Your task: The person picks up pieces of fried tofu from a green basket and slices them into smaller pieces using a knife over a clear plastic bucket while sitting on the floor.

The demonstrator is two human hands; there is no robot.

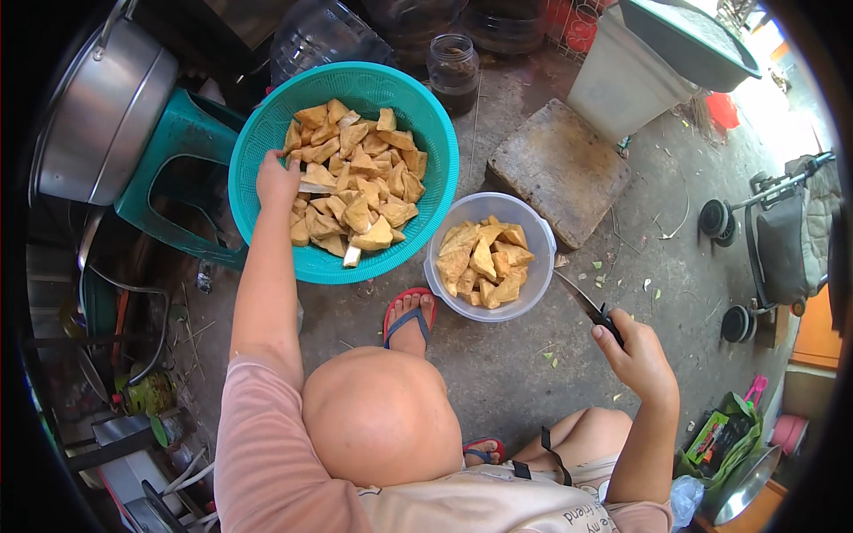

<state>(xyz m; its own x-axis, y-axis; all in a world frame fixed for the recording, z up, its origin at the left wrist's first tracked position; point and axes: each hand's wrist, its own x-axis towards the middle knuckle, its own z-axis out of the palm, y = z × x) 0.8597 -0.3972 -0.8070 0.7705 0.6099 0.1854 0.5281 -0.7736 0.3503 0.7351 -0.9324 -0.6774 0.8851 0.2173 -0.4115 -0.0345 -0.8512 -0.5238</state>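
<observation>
A wide turquoise plastic basket (433,209) holds a heap of golden-brown fried tofu pieces (360,169), several with pale cut faces. My left hand (278,180) reaches over its left side, fingers curled in at the edge of the heap; whatever they grip is hidden. To the right, a smaller translucent plastic bowl (540,289) contains more fried tofu (484,258). My right hand (635,351) is closed around the black handle of a knife (579,295). Its blade points up and left, close to the bowl's right rim.
A worn wooden block (560,169) lies beyond the bowl, near a pale bin (622,80). A green stool (164,178) and a large metal pot (107,115) stand left. A jar (453,75) sits behind the basket. A folded stroller (791,235) is at right.
</observation>
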